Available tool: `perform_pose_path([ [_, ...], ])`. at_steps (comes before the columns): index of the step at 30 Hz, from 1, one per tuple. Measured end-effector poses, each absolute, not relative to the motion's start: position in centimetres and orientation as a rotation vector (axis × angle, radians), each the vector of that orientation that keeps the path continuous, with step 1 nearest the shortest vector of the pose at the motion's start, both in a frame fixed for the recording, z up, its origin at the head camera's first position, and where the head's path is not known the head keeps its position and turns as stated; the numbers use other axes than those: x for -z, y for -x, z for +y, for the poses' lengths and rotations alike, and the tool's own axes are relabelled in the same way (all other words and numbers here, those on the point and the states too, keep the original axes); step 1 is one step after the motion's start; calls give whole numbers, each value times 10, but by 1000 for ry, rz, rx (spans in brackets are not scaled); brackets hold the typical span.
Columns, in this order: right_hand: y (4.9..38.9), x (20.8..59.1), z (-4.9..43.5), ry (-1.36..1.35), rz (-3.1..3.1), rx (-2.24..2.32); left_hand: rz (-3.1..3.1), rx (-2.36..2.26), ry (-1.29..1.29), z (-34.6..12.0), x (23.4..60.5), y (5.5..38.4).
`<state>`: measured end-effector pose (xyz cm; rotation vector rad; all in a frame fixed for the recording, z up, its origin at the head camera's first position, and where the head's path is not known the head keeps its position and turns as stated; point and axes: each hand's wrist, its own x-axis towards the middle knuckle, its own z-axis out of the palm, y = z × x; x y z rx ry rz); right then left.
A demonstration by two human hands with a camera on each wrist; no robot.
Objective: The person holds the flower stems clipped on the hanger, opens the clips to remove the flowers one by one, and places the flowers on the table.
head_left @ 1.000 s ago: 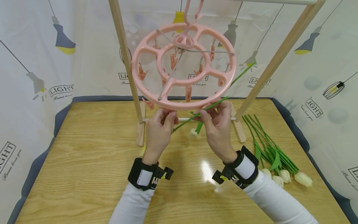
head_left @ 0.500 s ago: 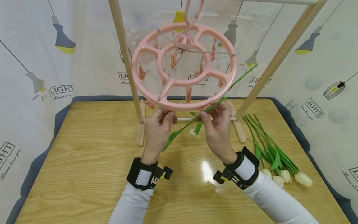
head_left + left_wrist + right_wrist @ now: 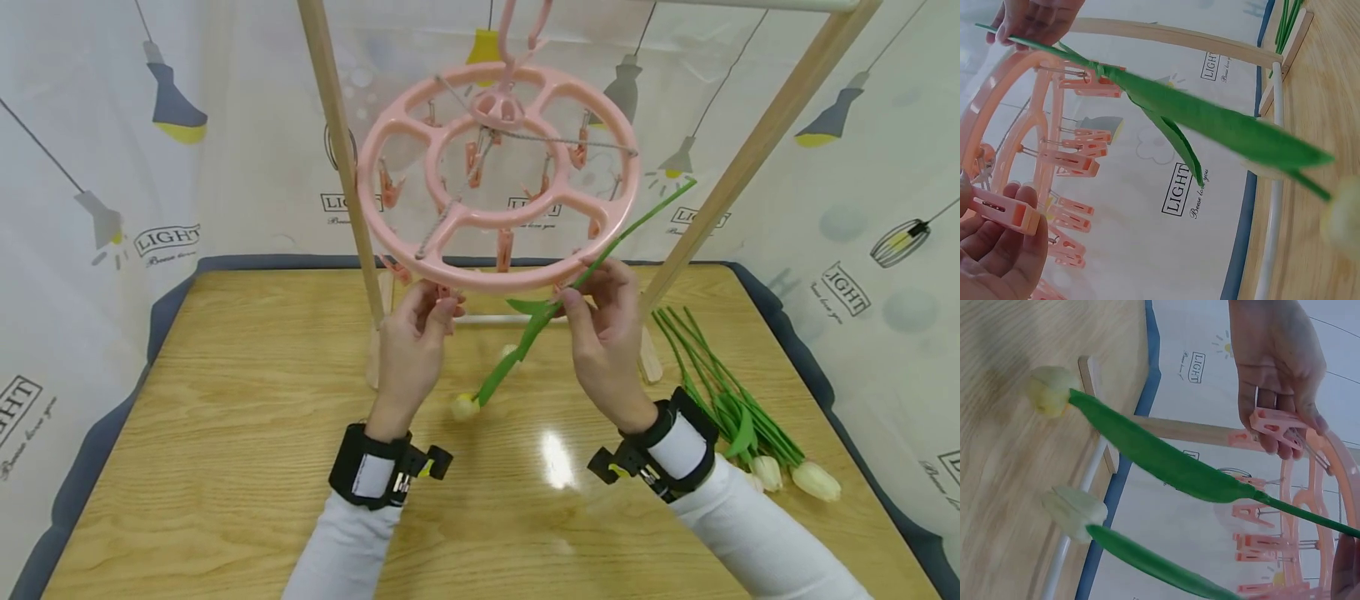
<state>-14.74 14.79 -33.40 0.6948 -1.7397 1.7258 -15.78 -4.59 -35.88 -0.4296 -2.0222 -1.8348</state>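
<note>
My left hand (image 3: pixel 412 346) holds a pink clothespin (image 3: pixel 1007 209) that hangs from the front rim of a round pink hanger (image 3: pixel 480 279). The fingers lie around it in the left wrist view. To the right, my right hand (image 3: pixel 611 342) pinches the green stem of a white tulip (image 3: pixel 532 329) just under the rim. This tulip slants head down, its flower (image 3: pixel 1050 390) toward the table and its stem end rising past the hanger's right side. A second white tulip (image 3: pixel 1075 512) hangs flower down behind it; its upper stem is hidden.
Several more clothespins (image 3: pixel 1069 162) dangle from the hanger. A wooden frame (image 3: pixel 742 162) with a white lower bar (image 3: pixel 510 320) stands around it. At the table's right (image 3: pixel 247 467) lies a bunch of white tulips (image 3: pixel 750 425). A printed curtain (image 3: pixel 255 108) surrounds the table.
The hands have drawn slightly apart, the right one moving right with the tulip stem. The tulip's flower, earlier hidden by the left hand, now shows between the hands.
</note>
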Motion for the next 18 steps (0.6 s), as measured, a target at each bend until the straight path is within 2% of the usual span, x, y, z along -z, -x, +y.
perform_pose_path([
  [18, 155, 313, 180, -643, -1767, -1562, -2117, 1879, 660, -55, 362, 155],
])
